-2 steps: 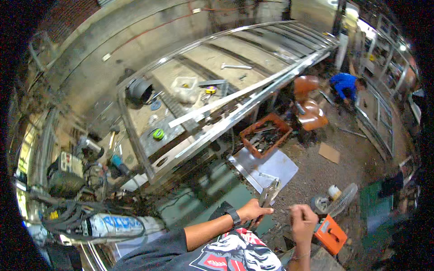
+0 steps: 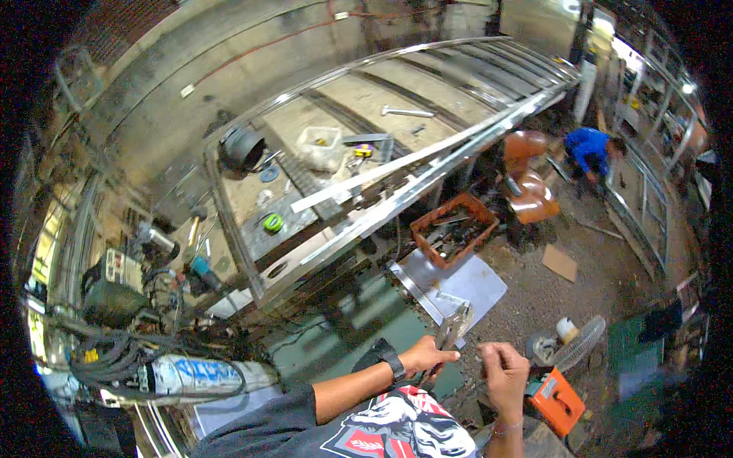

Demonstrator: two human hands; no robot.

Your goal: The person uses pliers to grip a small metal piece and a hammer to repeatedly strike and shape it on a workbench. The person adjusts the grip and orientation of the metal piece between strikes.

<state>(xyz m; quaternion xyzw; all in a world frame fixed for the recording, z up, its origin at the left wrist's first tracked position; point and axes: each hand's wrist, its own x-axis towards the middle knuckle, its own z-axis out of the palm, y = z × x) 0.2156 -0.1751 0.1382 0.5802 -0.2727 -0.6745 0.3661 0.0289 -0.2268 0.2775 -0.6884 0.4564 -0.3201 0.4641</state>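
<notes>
My left hand (image 2: 422,356), with a black watch on its wrist, is wrapped round a metal plier-like tool (image 2: 452,324). The tool's jaws point up and away from me, and its exact kind is hard to make out. Just right of it, apart from the tool, my right hand (image 2: 505,375) is raised with its fingers curled and pinched together. Whatever those fingers hold, if anything, is too small or hidden to name. Beyond the tool, a pale sheet (image 2: 475,288) lies on the ground.
A long metal frame (image 2: 359,229) carries a green tape measure (image 2: 272,223) and a bolt-like piece (image 2: 407,112). An orange crate (image 2: 456,259) holds metal bits. Nearby are an orange case (image 2: 557,402), a fan (image 2: 582,341), a gas cylinder (image 2: 200,375) and a crouching person in blue (image 2: 586,147).
My right hand has moved slightly left, closer to my left hand. The left hand keeps its grip on the tool. The whole view has shifted a little.
</notes>
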